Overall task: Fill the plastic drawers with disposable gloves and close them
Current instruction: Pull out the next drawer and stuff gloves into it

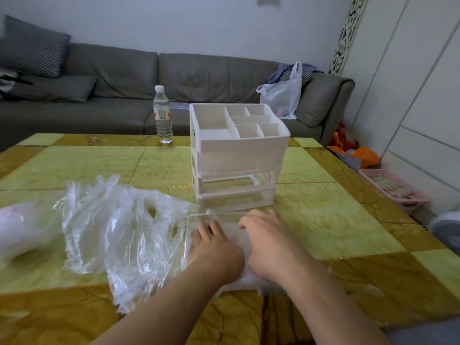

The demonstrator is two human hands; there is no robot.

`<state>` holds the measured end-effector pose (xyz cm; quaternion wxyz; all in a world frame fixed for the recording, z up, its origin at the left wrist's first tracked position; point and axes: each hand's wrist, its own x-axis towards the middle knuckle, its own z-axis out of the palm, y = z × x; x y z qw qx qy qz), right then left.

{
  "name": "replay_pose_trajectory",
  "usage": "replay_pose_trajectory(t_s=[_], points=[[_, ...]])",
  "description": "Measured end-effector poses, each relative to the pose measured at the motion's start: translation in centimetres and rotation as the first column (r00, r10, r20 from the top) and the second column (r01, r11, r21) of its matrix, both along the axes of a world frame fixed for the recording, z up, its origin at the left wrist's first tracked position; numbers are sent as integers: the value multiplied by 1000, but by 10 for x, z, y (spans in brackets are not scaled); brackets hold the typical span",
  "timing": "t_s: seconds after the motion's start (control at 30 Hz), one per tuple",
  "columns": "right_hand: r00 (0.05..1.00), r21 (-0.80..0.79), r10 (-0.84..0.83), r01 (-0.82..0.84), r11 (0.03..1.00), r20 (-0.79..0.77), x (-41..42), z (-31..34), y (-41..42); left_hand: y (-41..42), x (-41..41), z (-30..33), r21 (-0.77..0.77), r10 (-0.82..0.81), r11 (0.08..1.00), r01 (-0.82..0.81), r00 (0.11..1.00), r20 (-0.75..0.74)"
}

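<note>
Removed clear drawer [193,226] lying on the yellow-green tiled table [323,220], directly in front of the white plastic organiser [236,155]. Both hands inside that drawer. Left hand [214,247] palm down, fingers extended and fairly straight, pressing on folded clear film in the tray; nothing gripped. Right hand [268,237] just beside it, palm down, fingers reaching toward the drawer's far edge; fingertips motion-blurred, so cannot tell whether flat or hooked over anything.

Loose heap of disposable gloves [117,227], transparent and crumpled, spread on the table to the left of the drawer, its right edge touching the drawer's wall. White blurred object [22,232] at the far left edge, unidentifiable.

Organiser: divided open compartments on top, a frosted drawer front closed below them, one vacant slot under that, and a clear drawer in the lowest position.

Water bottle [163,115] upright at the table's far edge, white cap, red-and-white label; lettering too small to read. No other legible writing or brand noted.

Grey sofa [124,78] behind the table, with a striped cushion [32,46] at left and a white plastic bag [283,93] at right. Pink basket [395,190] on the floor at right.
</note>
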<state>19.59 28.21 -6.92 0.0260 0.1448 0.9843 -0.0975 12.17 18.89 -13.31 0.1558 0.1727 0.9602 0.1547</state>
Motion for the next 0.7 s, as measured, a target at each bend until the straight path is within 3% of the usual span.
replay_pose_trajectory(t_s=[0.2, 0.3, 0.43, 0.5, 0.7], points=[[979, -93, -51, 71, 993, 199, -3, -18, 2, -10, 11, 20, -22, -70, 997, 69, 997, -24], [974, -72, -79, 96, 993, 211, -8, -20, 0, -26, 21, 39, -7, -178, 984, 179, 969, -172], [941, -19, -117, 129, 991, 316, -19, -22, -3, -37, 18, 53, -248, -460, 888, 387, 751, -474], [945, -25, -120, 134, 991, 306, -20, -21, -3, -37, 6, 55, -346, -558, 829, 440, 699, -447], [974, -156, -107, 140, 978, 202, -8, -22, 6, -32, -6, 36, -267, -452, 877, 399, 874, -177]])
